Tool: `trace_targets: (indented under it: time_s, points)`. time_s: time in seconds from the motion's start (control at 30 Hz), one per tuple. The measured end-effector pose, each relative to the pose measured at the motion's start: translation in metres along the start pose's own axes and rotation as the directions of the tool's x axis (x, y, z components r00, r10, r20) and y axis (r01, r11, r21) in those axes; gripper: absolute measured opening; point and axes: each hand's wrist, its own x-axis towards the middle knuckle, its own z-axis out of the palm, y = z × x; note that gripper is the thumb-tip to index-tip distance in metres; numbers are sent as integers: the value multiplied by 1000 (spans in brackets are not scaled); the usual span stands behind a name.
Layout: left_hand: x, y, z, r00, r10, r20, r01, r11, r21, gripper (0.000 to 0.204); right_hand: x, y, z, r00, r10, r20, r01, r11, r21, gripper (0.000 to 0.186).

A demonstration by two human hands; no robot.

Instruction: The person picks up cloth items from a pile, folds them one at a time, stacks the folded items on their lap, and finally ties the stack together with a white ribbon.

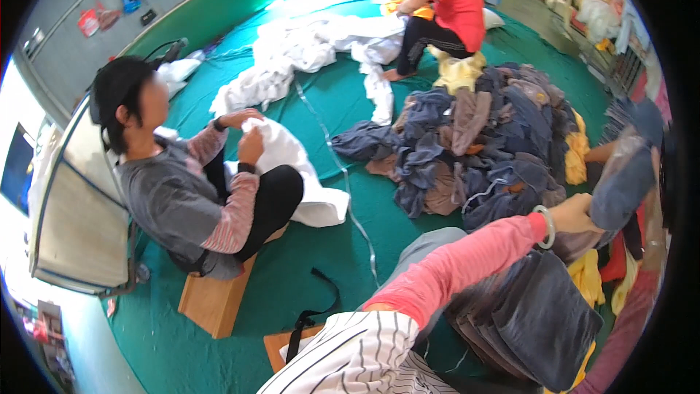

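Grey-blue cloth (623, 186) is being held up at the right edge of the frame by the left grip (576, 217), which is being closed on its lower end, thumb and fingers pinched together, seemingly so that the length is being borne clear of what is lying below. The right grip cannot be told; only a pinkish sleeve (620, 332) is being shown at the lower right rim. Dark flat pieces are being gathered in a stack (543, 314) at the lower right, perhaps squared there for easy reach beside the grey trouser knee (437, 239). Crumpled grey-blue and brown pieces are being left loose in a heap (426, 135) at the upper right of centre, apparently within arm's length. As for counts, one cloth is being gripped, one bangle (547, 228) is being worn, and one stack and one heap are being seen, their layers too tangled or overlapped to be counted. Two co-workers are being shown: one in grey (171, 190) at the left, by whom white fabric (281, 157) is being handled, and one in red (456, 4) at the top.
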Motion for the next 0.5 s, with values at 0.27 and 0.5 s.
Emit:
trace_targets:
  time_s: [0.27, 0.5]
  points:
    - [-2, -6, -16, 905, -416, 91, 411, 909, 67, 50, -26, 61, 47, 643, 757, 112, -215, 39, 976, 36]
    - [11, 23, -26, 903, -429, 24, 427, 903, 53, 47, -41, 61, 28, 608, 770, 195, -189, -98, 977, 36]
